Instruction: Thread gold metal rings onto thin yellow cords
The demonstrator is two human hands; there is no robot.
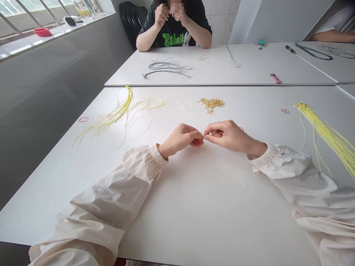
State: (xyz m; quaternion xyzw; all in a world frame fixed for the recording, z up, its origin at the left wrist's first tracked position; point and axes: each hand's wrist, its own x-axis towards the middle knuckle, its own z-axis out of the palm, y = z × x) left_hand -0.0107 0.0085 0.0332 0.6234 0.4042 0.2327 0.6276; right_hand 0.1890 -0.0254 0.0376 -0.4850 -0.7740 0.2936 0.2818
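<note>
My left hand [184,138] and my right hand [230,136] meet fingertip to fingertip above the white table [194,218], both closed in a pinch. Between them is the end of a thin pale-yellow cord [226,173], whose loop trails down toward me. A tiny gold-coloured bit shows at the left fingertips, too small to make out fully. Just beyond my hands lies a pile of small gold metal findings [212,103]. Loose yellow cords [126,105] spread out at the left. On the right rests a thick bundle of yellow cords [327,136] with gold pieces at its far end.
Across the table a person [174,27] holds both hands raised. Before them lie dark cords [169,69] and pink thread snips [275,78]. A black-capped pen [290,49] and a teal clip [261,42] are farther back. A wall and windowsill [55,37] border the left.
</note>
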